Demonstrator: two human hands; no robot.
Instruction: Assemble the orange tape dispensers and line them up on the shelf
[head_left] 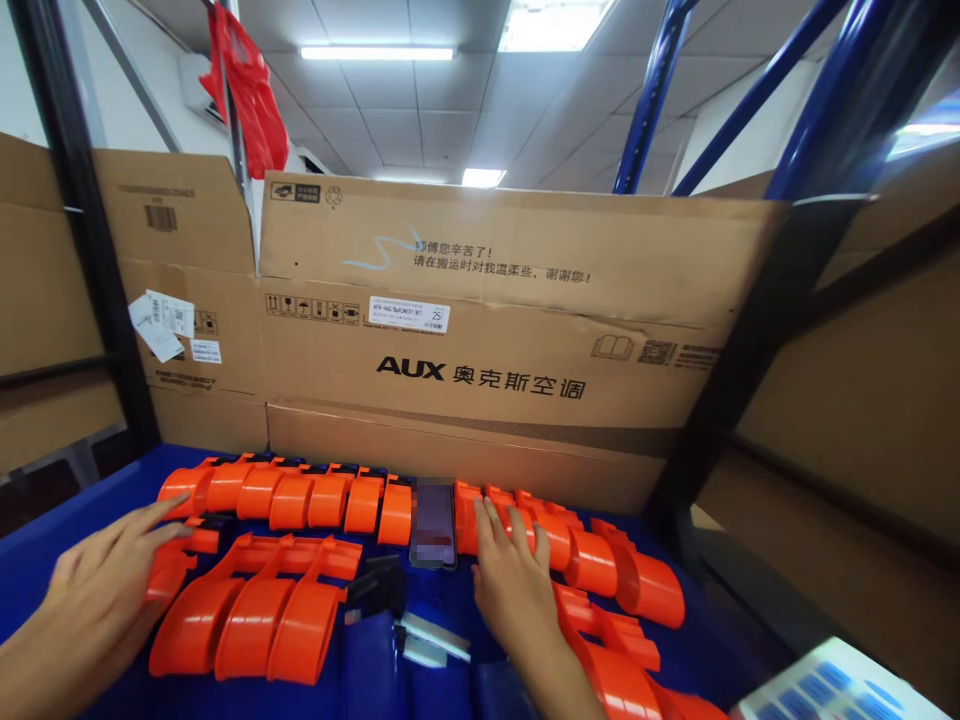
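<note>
The right hand's fingers (482,525) are spread and straight, laid over the back row of curved orange plastic pieces (591,560). The left hand (105,580) has its visible fingers extended and slightly parted at the row's left end; whether they touch the pieces cannot be told. The pieces are glossy, rounded, scoop-like shells with flat rails, some with black parts (341,468) along the back. More stand nearer, at left and right, partly covered by the left hand and right forearm. All rest on a blue surface (45,570). A smartphone (433,525) interrupts the back row. Blue packets (369,665) lie in front, and a white-and-blue box (832,685) fills the lower right corner. Behind, AUX cardboard (480,430) walls off the view between dark posts (712,400); above hang a red plastic bag (247,95) and lit ceiling panels (555,25).
</note>
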